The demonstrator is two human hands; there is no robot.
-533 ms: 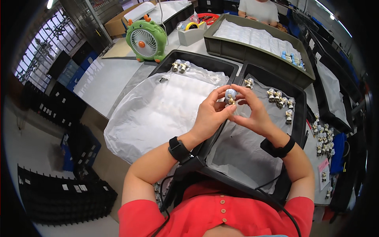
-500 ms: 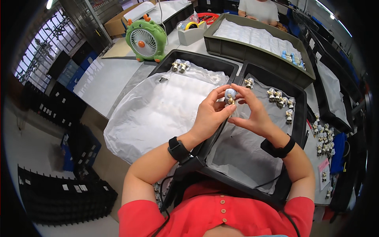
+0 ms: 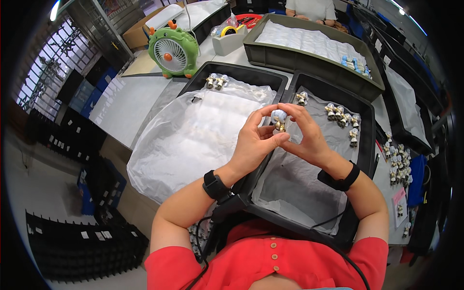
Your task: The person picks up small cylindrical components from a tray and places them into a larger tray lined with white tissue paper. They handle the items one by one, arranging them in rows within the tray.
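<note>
A small figurine with a pale blue-grey round head and gold-and-dark body is held upright over the dividing walls of two black trays. My left hand grips it from the left, index finger arched to its head and thumb below its feet. My right hand closes round it from the other side, fingertips at the head and thumb meeting my left thumb. Several similar figurines stand in the far part of the lined right tray. More figurines sit at the back of the left tray.
White padded sheeting covers the left tray and spills over its side. Behind stand a green fan, a grey holder with tape and a large olive bin. Loose figurines crowd the right. A person sits across.
Both hands have drawn closer together round the figurine, and the right thumb now meets the left one. The figurine shows more upright. The whole view has shifted slightly.
</note>
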